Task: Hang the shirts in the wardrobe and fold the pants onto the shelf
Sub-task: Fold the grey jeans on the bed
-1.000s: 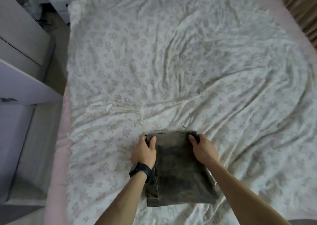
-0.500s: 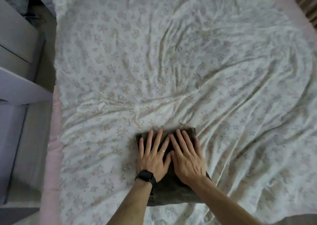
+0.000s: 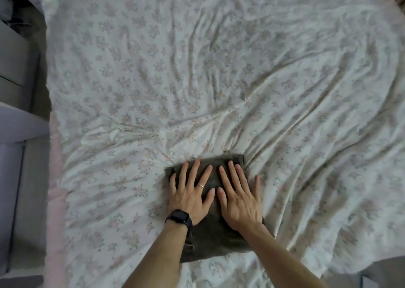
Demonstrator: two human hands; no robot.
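Folded pants (image 3: pixel 213 241) — flat under both hands — left hand (image 3: pixel 189 194), right hand (image 3: pixel 237 197).

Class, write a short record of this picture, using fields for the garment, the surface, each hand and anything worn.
garment: folded dark pants, lying on the bed sheet
surface: wrinkled floral bed sheet
left hand: flat on the pants, fingers spread
right hand: flat on the pants, beside the left
worn: black watch and ring, left hand
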